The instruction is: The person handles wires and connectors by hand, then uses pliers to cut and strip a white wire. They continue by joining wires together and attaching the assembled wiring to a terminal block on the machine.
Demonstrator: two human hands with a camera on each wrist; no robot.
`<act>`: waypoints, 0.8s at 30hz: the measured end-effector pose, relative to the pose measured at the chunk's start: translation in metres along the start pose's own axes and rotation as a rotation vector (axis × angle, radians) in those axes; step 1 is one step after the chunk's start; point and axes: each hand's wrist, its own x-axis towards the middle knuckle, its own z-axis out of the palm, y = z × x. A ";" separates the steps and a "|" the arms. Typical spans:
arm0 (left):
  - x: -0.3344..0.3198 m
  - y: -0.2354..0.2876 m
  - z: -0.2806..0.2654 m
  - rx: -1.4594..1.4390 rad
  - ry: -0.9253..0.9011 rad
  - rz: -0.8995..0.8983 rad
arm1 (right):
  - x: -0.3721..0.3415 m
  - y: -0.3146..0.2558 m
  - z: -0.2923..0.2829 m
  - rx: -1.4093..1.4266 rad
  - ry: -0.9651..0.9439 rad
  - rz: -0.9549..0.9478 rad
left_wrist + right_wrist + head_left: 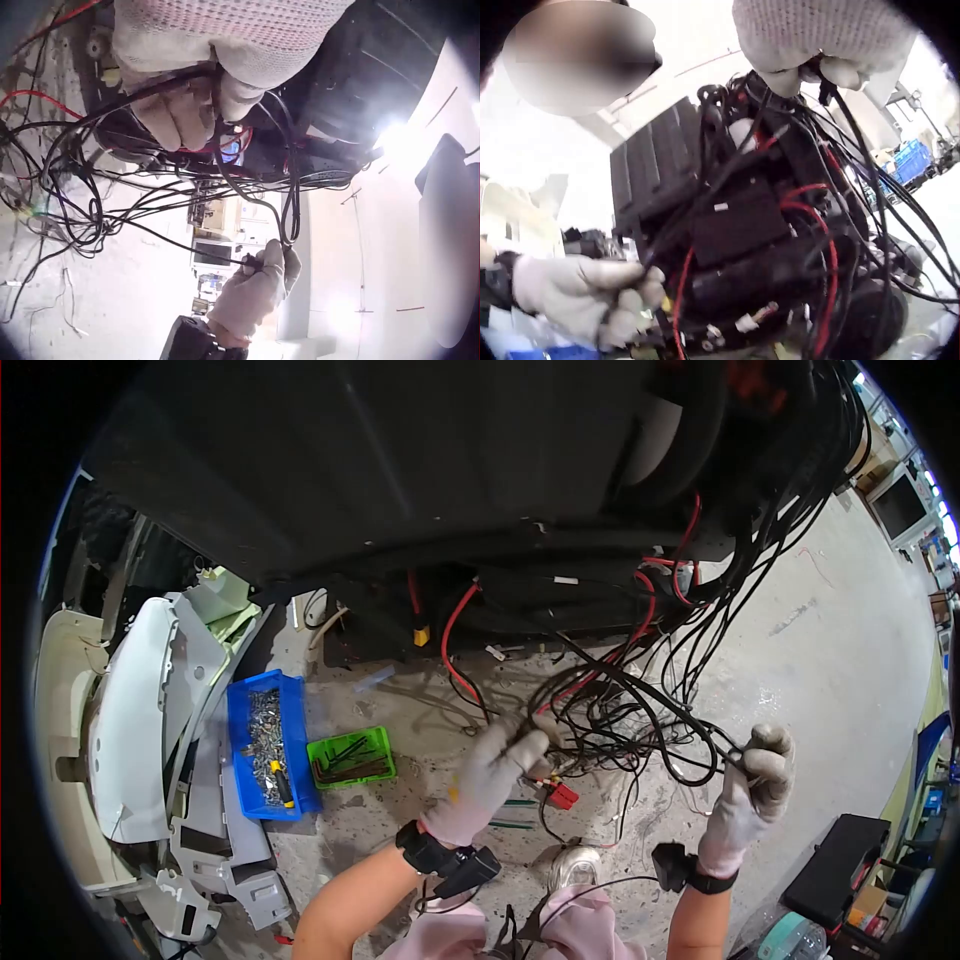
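Note:
My gloved left hand grips a black cable in the left wrist view, fingers curled round it. To the right, my gloved right hand pinches black cable as well, with its fingers folded over it in the right wrist view. A looped length of black cable spans the space between both hands. Below and behind it hangs a tangle of thin black wires, mixed with red ones. The wires trail from a large black machine that fills the top of the head view.
A blue bin of small metal hardware and a green tray of tools stand at the left. White plastic panels lean beyond them. A red connector lies near my shoe. A black case sits at the right.

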 end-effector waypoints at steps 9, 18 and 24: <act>-0.041 0.016 -0.091 -0.857 -0.054 0.024 | -0.030 -0.034 0.009 0.155 -1.464 0.147; -0.140 0.103 -0.116 -0.207 0.193 -0.085 | -0.051 0.039 0.036 0.025 -1.195 -0.013; -0.141 0.117 -0.147 0.585 0.521 -0.250 | -0.053 0.046 0.081 -0.513 -0.913 -0.181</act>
